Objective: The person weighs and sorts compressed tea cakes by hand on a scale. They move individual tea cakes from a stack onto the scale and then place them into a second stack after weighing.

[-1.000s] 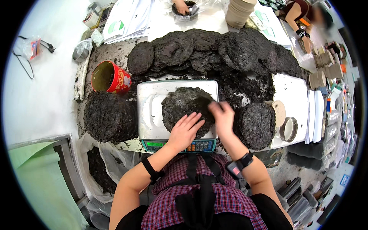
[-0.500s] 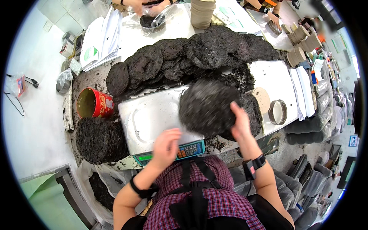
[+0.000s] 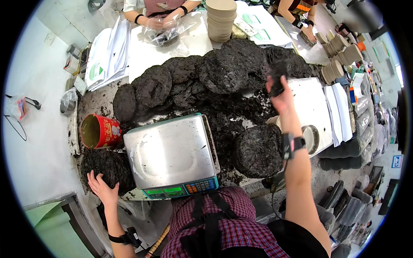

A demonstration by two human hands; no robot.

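Note:
My left hand [image 3: 103, 187] lies with spread fingers against the near side of a thick dark cake [image 3: 107, 165], which looks like dried seaweed. Beyond the scale, to the right, my right hand [image 3: 282, 99] has its fingers closed round a dark seaweed clump [image 3: 279, 79], slightly blurred. A digital scale [image 3: 170, 152] with a bare steel pan stands in front of me, its display lit green. Right of it sits a round seaweed cake [image 3: 258, 150]. Overlapping cakes [image 3: 223, 71] form a long row behind the scale, with loose dark bits between.
A red tin [image 3: 101, 131] stands left of the scale. At the right are a metal ring [image 3: 309, 136] and white sheets [image 3: 337, 112]. A tall stack of beige discs [image 3: 220, 21] rises at the back. Two people work across the table, one handling a plastic bag [image 3: 165, 36].
The round cake that my right hand held over the scale is out of that hand, which has reached farther away to a dark clump. My left hand has moved left to the thick cake.

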